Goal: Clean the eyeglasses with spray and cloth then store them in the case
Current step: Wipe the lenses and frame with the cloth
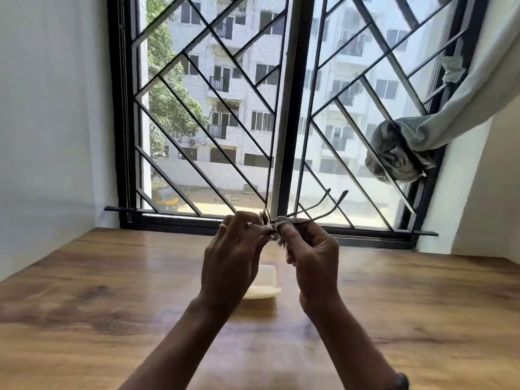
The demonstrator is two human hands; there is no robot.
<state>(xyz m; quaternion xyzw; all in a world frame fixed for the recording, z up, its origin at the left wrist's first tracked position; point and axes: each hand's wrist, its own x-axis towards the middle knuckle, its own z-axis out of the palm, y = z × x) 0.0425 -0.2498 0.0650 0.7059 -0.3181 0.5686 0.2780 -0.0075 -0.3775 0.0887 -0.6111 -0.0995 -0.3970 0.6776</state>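
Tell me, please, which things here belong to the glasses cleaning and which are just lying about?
Job in hand: eyeglasses, held up by the left hand; grey cloth, pinched against them by the right hand; cream case on the wooden table. No spray bottle shows.
Just there: knotted curtain; window grille.

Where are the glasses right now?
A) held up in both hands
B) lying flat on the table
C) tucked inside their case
A: the left hand and the right hand, which pinches a cloth, hold the eyeglasses up in the air above the table.
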